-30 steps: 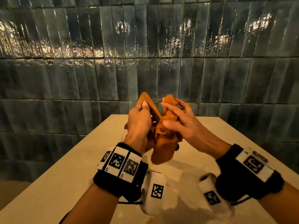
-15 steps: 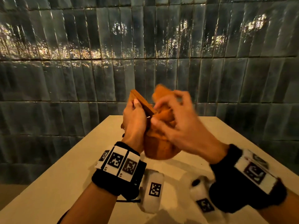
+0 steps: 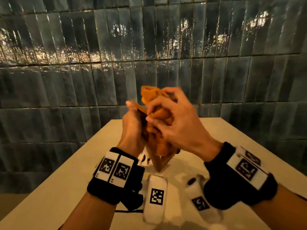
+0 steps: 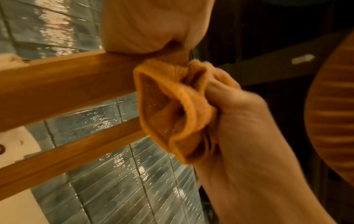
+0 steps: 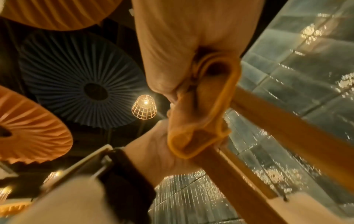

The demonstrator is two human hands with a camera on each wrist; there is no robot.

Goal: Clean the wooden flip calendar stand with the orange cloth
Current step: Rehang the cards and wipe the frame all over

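Note:
I hold the wooden flip calendar stand (image 3: 160,163) tilted in the air above the table. My left hand (image 3: 132,123) grips its left side, thumb up along the top edge. My right hand (image 3: 164,117) grips the bunched orange cloth (image 3: 149,95) and presses it against the stand's upper part. The left wrist view has the cloth (image 4: 172,109) wrapped over the end of the stand's wooden bars (image 4: 67,78). The right wrist view has the cloth (image 5: 199,121) folded round a bar (image 5: 287,128). The hands and the cloth hide most of the stand's front.
A pale table (image 3: 66,180) lies under my hands, and its far edge meets a dark glossy tiled wall (image 3: 149,47). White cards with black marks (image 3: 142,159) peek out at the stand's lower left. Pleated round shades and a caged lamp (image 5: 144,106) hang overhead.
My right hand has slid the cloth up and to the left over the stand. Both hands and the stand sit slightly further left in view.

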